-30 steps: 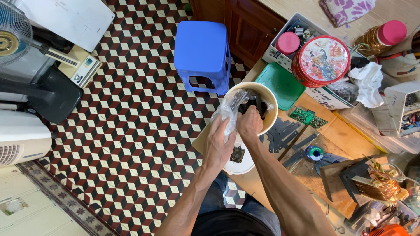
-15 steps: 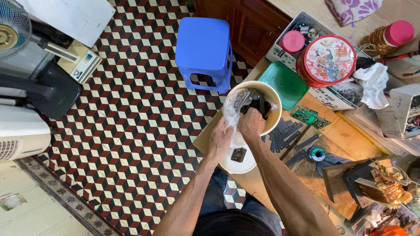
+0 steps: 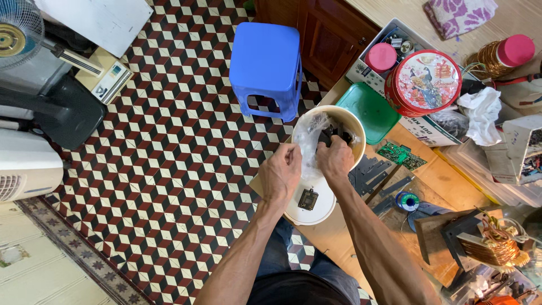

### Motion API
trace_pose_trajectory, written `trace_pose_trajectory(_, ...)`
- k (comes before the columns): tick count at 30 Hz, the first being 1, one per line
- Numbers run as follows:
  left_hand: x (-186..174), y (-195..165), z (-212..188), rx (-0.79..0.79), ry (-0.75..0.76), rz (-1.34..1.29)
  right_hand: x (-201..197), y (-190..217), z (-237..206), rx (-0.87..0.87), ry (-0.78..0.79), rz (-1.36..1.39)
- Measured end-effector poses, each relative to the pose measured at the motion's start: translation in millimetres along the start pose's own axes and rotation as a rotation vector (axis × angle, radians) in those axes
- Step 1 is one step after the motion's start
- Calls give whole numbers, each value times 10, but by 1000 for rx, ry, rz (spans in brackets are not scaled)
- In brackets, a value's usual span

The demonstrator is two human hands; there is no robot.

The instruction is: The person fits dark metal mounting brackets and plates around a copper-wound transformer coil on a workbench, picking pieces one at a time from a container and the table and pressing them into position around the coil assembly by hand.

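Fingers of the left hand (image 3: 282,172) pinch the edge of a clear plastic bag (image 3: 310,141), clenched on the film just at the near rim of the cream bucket (image 3: 354,131). Right hand (image 3: 335,160) is closed too, knuckles up, gripping dark parts (image 3: 329,134) at the mouth of that bucket; exactly what those black pieces are, I cannot tell. The bag drapes over the bucket's left rim and hangs down between the 2 hands.

Just below the bucket, toward the person, sits a white round lid (image 3: 313,209) with 1 small dark square component (image 3: 307,199) on it. Right of the bucket lie grey metal strips (image 3: 370,172) and a green circuit board (image 3: 401,155) on the wooden bench (image 3: 446,181). Beyond the bucket's right side rests a green tray (image 3: 368,110), and past that a red round tin (image 3: 422,82). Left and above the bucket stands a blue plastic stool (image 3: 265,62) on the patterned tile floor (image 3: 169,141).
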State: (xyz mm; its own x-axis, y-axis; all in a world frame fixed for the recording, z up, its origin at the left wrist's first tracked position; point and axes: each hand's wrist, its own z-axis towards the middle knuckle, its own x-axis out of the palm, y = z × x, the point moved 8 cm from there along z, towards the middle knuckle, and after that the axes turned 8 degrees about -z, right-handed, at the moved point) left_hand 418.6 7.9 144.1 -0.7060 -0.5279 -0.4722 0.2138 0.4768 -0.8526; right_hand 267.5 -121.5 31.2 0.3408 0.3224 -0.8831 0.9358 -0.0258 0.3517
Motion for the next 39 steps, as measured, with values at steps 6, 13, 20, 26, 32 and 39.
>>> trace_pose_trajectory(6,125,-444,279,386,-38,10,-313,17,-197,-140,-155,56)
trace_pose_trajectory(13,814,-120,751,63,236,210,-565,7,-378,-28,-184,75)
trace_pose_trajectory(20,855,-625,977,464,-6,70,-716,200,-459,-217,-213,71)
trace_pose_trajectory(26,783,-158,1371,119,-9,154,-836,51,-402,-120,-200,142)
trace_pose_trajectory(32,432,259,926,225,9,212,-1048,-175,-436,-53,-234,407)
trace_pose_trajectory(39,287,318,630,89,60,161,-1407,-345,-400,58,-263,829)
